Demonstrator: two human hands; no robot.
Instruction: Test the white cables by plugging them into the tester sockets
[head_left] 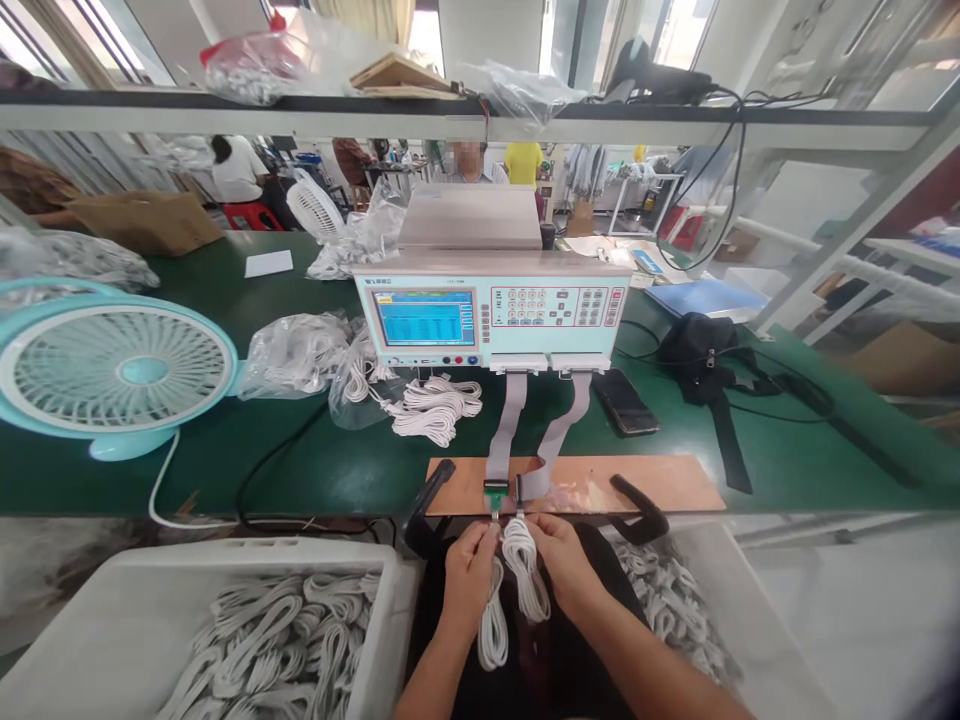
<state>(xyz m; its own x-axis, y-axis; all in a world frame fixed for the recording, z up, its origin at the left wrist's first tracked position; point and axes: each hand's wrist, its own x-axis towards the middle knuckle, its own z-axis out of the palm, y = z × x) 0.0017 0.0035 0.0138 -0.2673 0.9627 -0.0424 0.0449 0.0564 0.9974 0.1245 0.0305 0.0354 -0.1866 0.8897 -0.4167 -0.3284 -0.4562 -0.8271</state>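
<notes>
My left hand (469,568) pinches one cable (523,565) end | right hand (564,560) pinches the other | sockets (496,490) just ahead, cable dangling toward me

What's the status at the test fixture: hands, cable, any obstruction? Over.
Left hand and right hand both pinching coiled white cable. Cable ends up at the fixture connectors. Ribbon cables behind, apart from hands.

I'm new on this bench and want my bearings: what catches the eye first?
The blue-screened tester stands mid-bench. Below it, the left hand and right hand pinch a coiled white cable at the edge of the copper board. A turquoise fan sits far left, behind a bin of cables.
</notes>
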